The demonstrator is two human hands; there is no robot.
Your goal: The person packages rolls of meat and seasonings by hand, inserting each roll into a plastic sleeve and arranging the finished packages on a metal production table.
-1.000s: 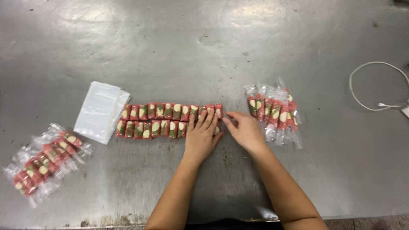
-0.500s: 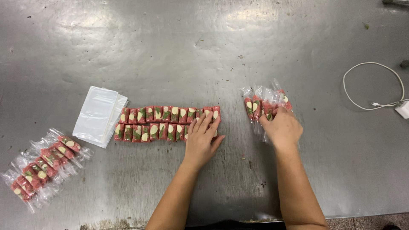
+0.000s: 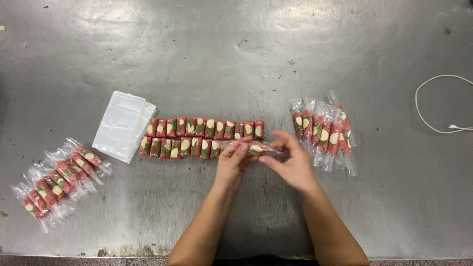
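Observation:
Both hands meet just right of the table's middle. My left hand (image 3: pixel 231 162) and my right hand (image 3: pixel 291 162) pinch the two ends of one wrapped red, green and cream candy (image 3: pixel 256 148) held just above the steel. Right beside it lie two neat rows of the same candies (image 3: pixel 197 134), side by side. A loose bunch of wrapped candies (image 3: pixel 325 130) lies to the right of my right hand.
A stack of clear plastic bags (image 3: pixel 122 124) lies left of the rows. Another pile of wrapped candies (image 3: pixel 56 177) sits at the near left. A white cable (image 3: pixel 433 103) loops at the far right. The steel table's front edge (image 3: pixel 98 256) runs along the bottom.
My right hand went to the right bunch, took one wrapped candy and brought it back to the rows. My left hand lifted off the rows and now grips the candy's other end.

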